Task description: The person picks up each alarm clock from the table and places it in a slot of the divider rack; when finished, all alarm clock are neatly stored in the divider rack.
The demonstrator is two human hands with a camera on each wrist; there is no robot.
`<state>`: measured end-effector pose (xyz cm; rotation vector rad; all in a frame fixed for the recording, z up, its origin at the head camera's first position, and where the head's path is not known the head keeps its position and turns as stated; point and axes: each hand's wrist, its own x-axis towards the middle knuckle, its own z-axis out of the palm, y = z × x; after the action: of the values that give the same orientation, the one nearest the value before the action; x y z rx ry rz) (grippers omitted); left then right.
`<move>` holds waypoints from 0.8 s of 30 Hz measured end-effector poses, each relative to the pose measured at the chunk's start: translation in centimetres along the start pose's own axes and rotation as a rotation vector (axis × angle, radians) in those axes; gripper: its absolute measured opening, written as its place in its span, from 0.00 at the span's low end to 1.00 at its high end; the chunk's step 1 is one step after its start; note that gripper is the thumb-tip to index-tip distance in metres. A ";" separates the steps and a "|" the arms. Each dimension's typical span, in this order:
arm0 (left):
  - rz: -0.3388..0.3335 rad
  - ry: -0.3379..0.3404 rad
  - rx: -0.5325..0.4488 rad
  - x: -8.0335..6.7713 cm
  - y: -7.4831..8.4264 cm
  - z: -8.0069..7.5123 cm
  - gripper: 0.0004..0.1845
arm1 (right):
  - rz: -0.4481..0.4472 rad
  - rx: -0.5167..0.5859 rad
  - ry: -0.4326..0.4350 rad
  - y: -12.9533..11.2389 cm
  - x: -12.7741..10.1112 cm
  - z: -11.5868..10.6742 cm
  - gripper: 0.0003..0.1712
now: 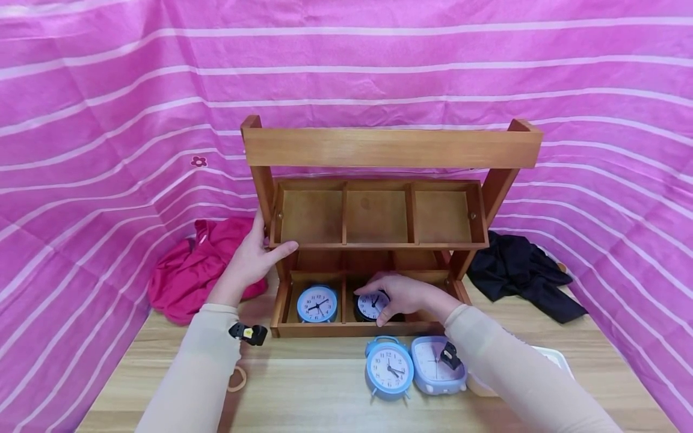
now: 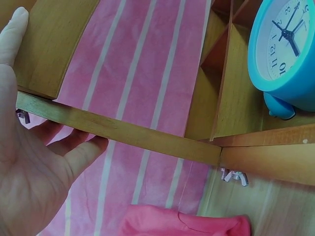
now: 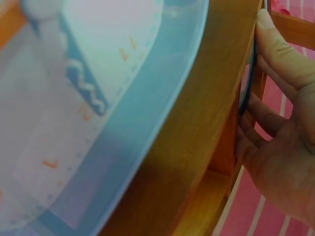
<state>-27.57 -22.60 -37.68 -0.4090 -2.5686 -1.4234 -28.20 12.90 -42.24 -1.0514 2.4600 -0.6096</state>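
Sleeves (image 1: 517,370) lie nearest the head view, both stretched toward the wooden rack (image 1: 392,147). My right hand (image 1: 407,298) is clamped on the black clock (image 1: 370,305), which sits in the middle compartment of the lower tray (image 1: 354,330), face toward me. It is round, with no long axis to follow; what counts is that it lies left of my right palm, thumb at its lower front edge, fingers at its upper left rim. That hand is plainly the nearer; my left hand (image 1: 255,255) grips the rack's left side beside the upper tray (image 1: 379,246). Just across the divider, left of the black clock, stands the blue clock (image 1: 317,304). On the table (image 1: 303,391), the bell clock (image 1: 389,368) and square clock (image 1: 430,367) stand side by side in front of the tray.

From the left wrist, my thumb and fingers straddle the rack's side board.

From the right wrist, a blurred clock face fills the near left, which one I cannot tell; beyond the front board my fingers hold the black clock's dark edge.
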 end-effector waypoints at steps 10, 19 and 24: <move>0.001 0.003 -0.012 0.0 0.0 0.0 0.57 | 0.051 -0.007 0.002 -0.5 -0.1 -0.1 0.42; 0.014 -0.002 -0.039 0.0 0.0 0.1 0.58 | 0.032 0.010 0.118 -0.6 -1.7 -0.2 0.47; 0.013 0.001 -0.028 0.0 0.0 0.0 0.58 | -0.015 0.025 0.172 -1.1 -3.3 -0.5 0.54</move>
<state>-27.56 -22.57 -37.64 -0.4284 -2.5436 -1.4565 -25.76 14.78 -40.61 -1.0482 2.5855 -0.7620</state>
